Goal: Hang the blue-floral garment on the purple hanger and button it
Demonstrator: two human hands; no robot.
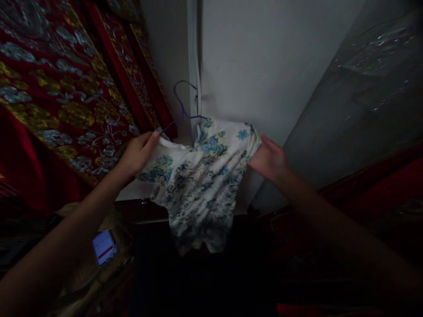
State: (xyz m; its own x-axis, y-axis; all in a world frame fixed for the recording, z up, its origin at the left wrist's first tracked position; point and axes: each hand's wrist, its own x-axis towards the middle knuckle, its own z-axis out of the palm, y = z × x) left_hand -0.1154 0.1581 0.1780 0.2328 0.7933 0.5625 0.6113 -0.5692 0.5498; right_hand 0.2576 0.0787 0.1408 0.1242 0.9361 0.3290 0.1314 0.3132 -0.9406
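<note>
A white short-sleeved shirt (211, 176) with blue and green flowers hangs spread between my two hands. A thin purple wire hanger (182, 112) runs into its neckline, its hook standing above the collar. At the shoulder on the left, my left hand (140, 152) is closed on the cloth, thumb on top, close to the hanger's arm. My right hand (271, 158) holds the opposite sleeve at its opening; its thumb points up and its fingertips are hidden by the cloth. The shirt's lower hem falls into shadow.
Red drapery (66, 88) with gold and silver embroidery hangs at the left. Behind the shirt is a pale wall panel (257, 57) with a vertical strip. A lit phone (103, 247) lies at lower left. Shiny plastic-like sheeting (373, 79) covers the right side. The bottom is very dark.
</note>
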